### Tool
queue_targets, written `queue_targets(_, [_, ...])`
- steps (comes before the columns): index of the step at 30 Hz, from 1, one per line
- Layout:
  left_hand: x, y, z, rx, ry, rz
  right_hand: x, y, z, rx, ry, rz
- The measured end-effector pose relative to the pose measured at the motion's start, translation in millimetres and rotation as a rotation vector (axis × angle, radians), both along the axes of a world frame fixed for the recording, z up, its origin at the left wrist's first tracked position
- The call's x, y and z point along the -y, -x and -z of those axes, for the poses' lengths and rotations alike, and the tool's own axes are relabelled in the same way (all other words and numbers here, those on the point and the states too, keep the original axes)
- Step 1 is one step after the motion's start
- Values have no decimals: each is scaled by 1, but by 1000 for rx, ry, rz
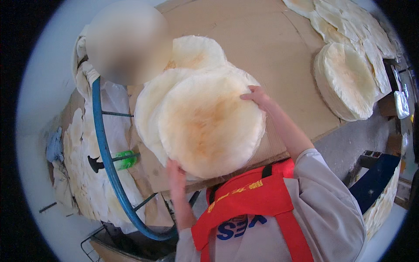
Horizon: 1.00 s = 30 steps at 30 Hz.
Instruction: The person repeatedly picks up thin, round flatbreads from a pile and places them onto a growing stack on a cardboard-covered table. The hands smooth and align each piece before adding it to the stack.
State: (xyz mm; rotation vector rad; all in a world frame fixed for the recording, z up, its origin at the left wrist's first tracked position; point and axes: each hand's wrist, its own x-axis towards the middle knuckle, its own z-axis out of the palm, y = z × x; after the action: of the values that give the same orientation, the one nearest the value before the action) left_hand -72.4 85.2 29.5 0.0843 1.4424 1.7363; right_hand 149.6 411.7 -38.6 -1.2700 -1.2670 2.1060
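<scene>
A large round flatbread (212, 127), pale with browned patches, lies on top of other flatbreads at the near edge of a cardboard-covered table. My right hand (257, 97) grips its upper right rim, fingers on top. At the lower left rim is my left hand (176, 170), blurred, touching the bread's edge; its fingertips are partly hidden. Under it to the left another flatbread (147, 114) sticks out. Beyond these, one more flatbread (199, 52) shows, its left side hidden by a blurred patch.
A tall stack of flatbreads (347, 78) stands at the table's right corner, beside spread flatbreads (343, 19). To the left are a curved blue metal bar (105, 144), a green spray bottle (125, 160) and more flatbreads (88, 177). The cardboard tabletop (262, 36) extends away from me.
</scene>
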Motion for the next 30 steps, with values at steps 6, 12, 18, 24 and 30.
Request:
queue_targets(6, [-12, -26, -21, -291, 173, -85, 16, -16, -48, -142, 109, -141])
queue_targets(12, [-36, 11, 7, -404, 213, -15, 33, -18, -28, -98, 180, -42])
queue_targets(18, [8, 5, -3, -223, 210, 37, -4, -15, -21, -288, 366, -156])
queue_targets(24, [-38, -12, -46, -477, 318, 43, -31, -6, 23, -251, 11, -129])
queue_targets(30, [-172, -83, -124, -520, -82, 316, -88, -153, -129, -201, -168, 168])
